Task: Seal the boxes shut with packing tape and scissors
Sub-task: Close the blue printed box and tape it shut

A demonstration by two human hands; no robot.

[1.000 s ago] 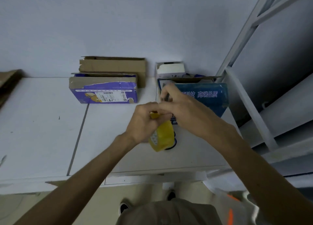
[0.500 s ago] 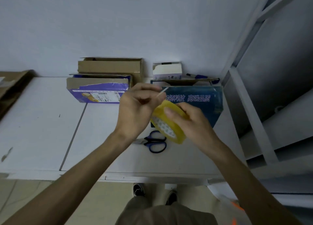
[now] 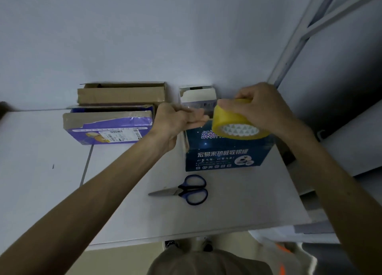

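Our blue-handled steel scissors (image 3: 186,190) lie on the white table (image 3: 248,202), at six o'clock from the dark blue cardboard box (image 3: 225,154). Over the box our right hand (image 3: 258,107) curls round the yellow roll of packing tape (image 3: 233,121). Our left hand (image 3: 175,119), at its nine o'clock, pinches the loose end. We should pull slow and straight.

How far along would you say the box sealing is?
Nothing looks sealed yet: the brown box and small white box stand open. In hand: the right hand grips the tape roll over the blue box, the left hand seems to pinch its free end. Left: laying tape, cutting with the scissors on the table, then the other boxes.
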